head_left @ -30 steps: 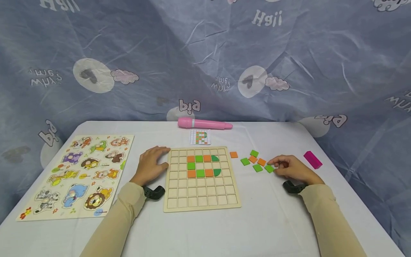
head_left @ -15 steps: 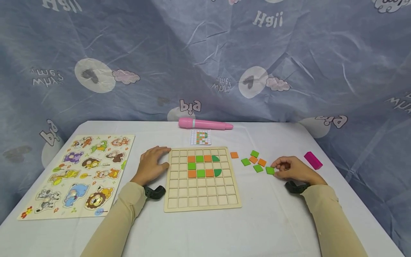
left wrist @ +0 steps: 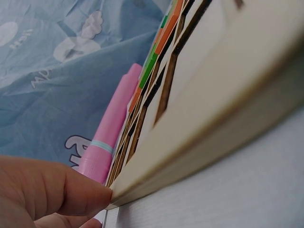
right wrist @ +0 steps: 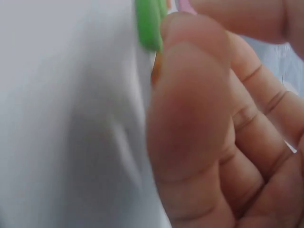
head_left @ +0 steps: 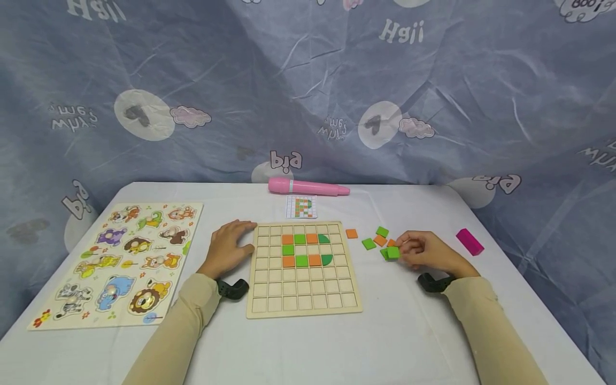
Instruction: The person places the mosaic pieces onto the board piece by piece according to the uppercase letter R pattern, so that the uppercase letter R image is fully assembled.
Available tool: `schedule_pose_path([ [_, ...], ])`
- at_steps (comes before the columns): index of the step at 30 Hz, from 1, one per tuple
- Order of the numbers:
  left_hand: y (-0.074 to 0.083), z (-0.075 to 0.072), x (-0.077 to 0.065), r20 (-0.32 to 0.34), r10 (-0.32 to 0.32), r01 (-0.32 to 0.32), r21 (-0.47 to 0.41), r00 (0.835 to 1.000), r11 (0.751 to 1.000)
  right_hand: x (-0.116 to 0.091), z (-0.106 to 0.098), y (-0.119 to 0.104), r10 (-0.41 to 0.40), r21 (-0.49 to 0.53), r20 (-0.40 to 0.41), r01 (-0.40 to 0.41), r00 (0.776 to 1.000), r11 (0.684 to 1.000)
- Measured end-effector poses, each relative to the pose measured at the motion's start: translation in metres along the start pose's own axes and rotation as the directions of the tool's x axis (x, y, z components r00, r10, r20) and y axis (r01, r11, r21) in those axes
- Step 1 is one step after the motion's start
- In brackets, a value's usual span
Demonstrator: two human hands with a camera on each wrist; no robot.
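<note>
My right hand (head_left: 425,252) pinches a light green square tile (head_left: 393,253) between thumb and fingertips, over the loose tiles right of the board. In the right wrist view a green tile (right wrist: 149,23) shows past the fingertips, blurred. My left hand (head_left: 226,248) rests at the left edge of the wooden grid board (head_left: 289,297), thumb and fingertips touching its rim. In the left wrist view the thumb (left wrist: 85,195) meets the board's edge (left wrist: 199,142). Orange, light green and dark green pieces form a pattern in the board's upper cells, including a dark green quarter-round piece (head_left: 327,260).
Several orange and green tiles, such as an orange tile (head_left: 352,233), lie right of the board. Behind it are a small pattern card (head_left: 301,207) and a pink marker-shaped object (head_left: 310,187). An animal puzzle board (head_left: 117,267) lies left, a magenta block (head_left: 469,241) right.
My right hand first drew the green tile slightly right along the table, then lifted it and moved left over the other tiles. The left hand stays at the board's edge.
</note>
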State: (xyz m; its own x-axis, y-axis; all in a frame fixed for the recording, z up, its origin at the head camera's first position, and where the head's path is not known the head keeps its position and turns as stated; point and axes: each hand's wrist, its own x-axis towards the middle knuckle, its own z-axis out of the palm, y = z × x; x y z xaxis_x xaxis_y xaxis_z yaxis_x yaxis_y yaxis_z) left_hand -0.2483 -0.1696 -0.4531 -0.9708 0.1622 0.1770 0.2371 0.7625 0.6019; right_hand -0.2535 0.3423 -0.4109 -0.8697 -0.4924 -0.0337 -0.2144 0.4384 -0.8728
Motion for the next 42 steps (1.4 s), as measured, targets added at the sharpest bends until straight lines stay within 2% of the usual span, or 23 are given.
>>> schedule_pose_path([
  [8,-0.002,0.001,0.0,-0.006,0.001,-0.001,-0.007,1.0,1.0,0.014,0.025,-0.019,-0.055,0.021,-0.008,0.055,0.998,0.998],
  [13,-0.001,0.001,0.0,-0.01,0.004,-0.004,-0.008,1.0,1.0,0.022,0.044,-0.032,-0.051,0.037,0.027,0.05,0.998,0.998],
  [18,-0.001,0.001,0.001,-0.015,0.005,-0.005,-0.012,1.0,1.0,0.026,0.065,-0.049,-0.085,0.043,0.06,0.082,0.995,0.996],
  [29,-0.004,0.003,0.003,-0.013,-0.013,0.013,-0.013,1.0,1.0,0.04,0.109,-0.078,0.015,0.142,0.041,-0.021,0.999,0.99],
  [35,-0.004,0.003,0.002,-0.013,-0.009,0.009,-0.009,1.0,1.0,0.053,0.131,-0.086,0.045,0.178,0.088,-0.06,0.995,0.982],
  [42,-0.004,0.003,0.003,-0.015,-0.008,0.008,-0.007,1.0,1.0,0.068,0.157,-0.091,0.065,0.13,0.127,-0.082,0.99,0.988],
])
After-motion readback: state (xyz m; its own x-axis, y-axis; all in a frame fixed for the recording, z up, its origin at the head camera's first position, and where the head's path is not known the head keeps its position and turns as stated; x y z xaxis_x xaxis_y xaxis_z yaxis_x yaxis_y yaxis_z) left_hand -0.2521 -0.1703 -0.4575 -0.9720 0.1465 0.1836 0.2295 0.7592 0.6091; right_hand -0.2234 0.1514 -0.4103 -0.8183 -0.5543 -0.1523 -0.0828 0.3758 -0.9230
